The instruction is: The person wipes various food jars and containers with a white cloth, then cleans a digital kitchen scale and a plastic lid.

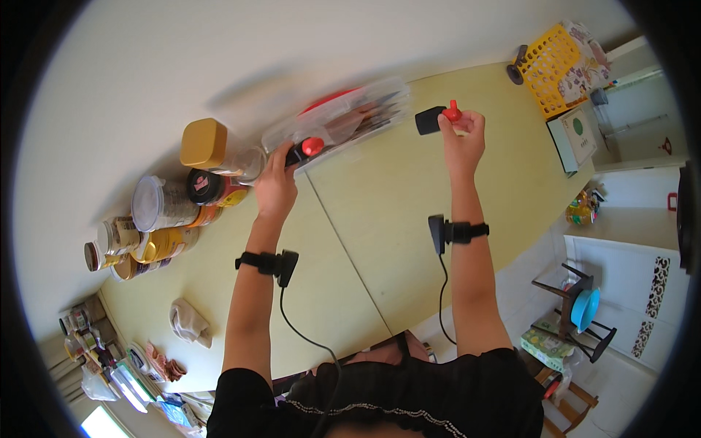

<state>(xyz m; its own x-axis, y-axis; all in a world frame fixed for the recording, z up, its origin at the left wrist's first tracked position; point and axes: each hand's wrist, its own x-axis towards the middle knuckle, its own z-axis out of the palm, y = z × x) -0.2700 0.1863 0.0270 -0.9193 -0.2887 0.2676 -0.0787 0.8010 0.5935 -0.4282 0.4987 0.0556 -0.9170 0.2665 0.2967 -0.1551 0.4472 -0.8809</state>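
Observation:
My left hand (276, 183) is at the wall side of the table, closed around a small black container with a red top (312, 146). It is beside a clear jar with a gold lid (204, 143) and in front of a long clear plastic box (378, 109). To the right, my right hand (464, 145) pinches a small red piece (452, 112) between thumb and fingers. A black block-shaped part (429, 121) extends leftward from that piece; whether the two are joined I cannot tell. Both wrists carry black straps with cabled devices.
Several jars and tins (164, 205) line the wall at left. A beige cloth (189, 323) lies on the pale yellow-green table (339, 246), which a seam crosses. At the far right stand a yellow basket (549, 63) and a box (572, 139). A stool holds a blue basin (585, 310).

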